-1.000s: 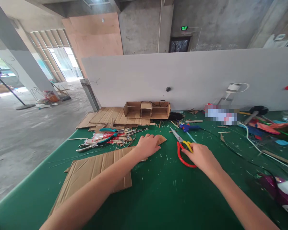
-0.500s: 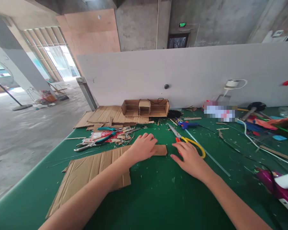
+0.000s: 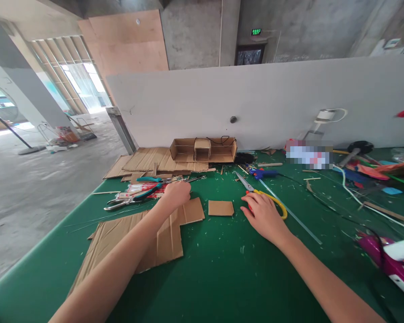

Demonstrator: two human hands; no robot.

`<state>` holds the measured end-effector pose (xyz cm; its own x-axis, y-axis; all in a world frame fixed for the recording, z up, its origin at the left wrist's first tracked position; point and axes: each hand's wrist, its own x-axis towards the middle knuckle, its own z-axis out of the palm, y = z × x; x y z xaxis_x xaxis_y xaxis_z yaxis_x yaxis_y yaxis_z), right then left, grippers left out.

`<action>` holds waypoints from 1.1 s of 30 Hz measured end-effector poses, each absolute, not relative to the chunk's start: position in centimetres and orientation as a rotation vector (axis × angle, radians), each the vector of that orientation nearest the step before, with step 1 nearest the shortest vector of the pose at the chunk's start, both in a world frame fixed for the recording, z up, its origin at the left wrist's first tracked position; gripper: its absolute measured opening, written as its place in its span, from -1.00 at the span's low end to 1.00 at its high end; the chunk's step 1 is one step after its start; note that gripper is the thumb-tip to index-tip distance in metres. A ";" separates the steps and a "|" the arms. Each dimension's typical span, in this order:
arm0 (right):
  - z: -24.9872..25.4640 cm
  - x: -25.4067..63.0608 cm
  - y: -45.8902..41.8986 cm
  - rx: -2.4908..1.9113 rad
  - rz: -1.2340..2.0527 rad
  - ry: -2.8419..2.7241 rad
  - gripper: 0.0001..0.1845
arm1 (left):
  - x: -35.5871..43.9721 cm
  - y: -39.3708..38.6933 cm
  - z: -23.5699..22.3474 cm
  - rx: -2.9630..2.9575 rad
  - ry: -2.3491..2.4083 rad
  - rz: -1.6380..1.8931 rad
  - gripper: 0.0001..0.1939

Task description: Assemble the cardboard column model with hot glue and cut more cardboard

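My left hand (image 3: 177, 195) reaches over the upper edge of the large cardboard sheet (image 3: 164, 251), beside the teal-handled pliers (image 3: 149, 192). Its fingers are curled downward, and whatever they hold, if anything, is hidden. A small cardboard rectangle (image 3: 221, 208) lies flat on the green table between my hands. Right of it, my right hand (image 3: 264, 215) rests with thumb and fingers apart, over the handles of yellow-handled scissors (image 3: 279, 206). Something red shows between its thumb and fingers, mostly covered.
An open cardboard box with compartments (image 3: 185, 151) stands by the white partition (image 3: 175, 107). A blue glue gun (image 3: 264, 174) and a clear glue stick (image 3: 299, 220) lie at the right. A magenta device (image 3: 384, 255) sits near the right edge. Scraps litter the table.
My left hand has moved left and slightly away from me, off the small cardboard rectangle, which now shows fully. A cardboard corner beside it is uncovered. My right hand has barely shifted.
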<state>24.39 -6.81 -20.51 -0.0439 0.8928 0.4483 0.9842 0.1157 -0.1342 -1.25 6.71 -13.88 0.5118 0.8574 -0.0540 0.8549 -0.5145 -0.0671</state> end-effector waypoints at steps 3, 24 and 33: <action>-20.3 24.1 -7.1 -1.751 -0.210 -1.922 -0.67 | -0.9 5.9 -12.6 -2.862 -1.422 0.046 -0.69; -16.0 18.5 -2.8 -1.357 0.624 -1.768 -0.69 | 2.3 2.3 -11.5 -3.314 -1.003 -0.707 -0.78; -16.5 18.2 -2.8 -1.324 0.590 -1.766 -0.71 | 2.2 2.3 -11.5 -3.303 -1.044 -0.655 -0.76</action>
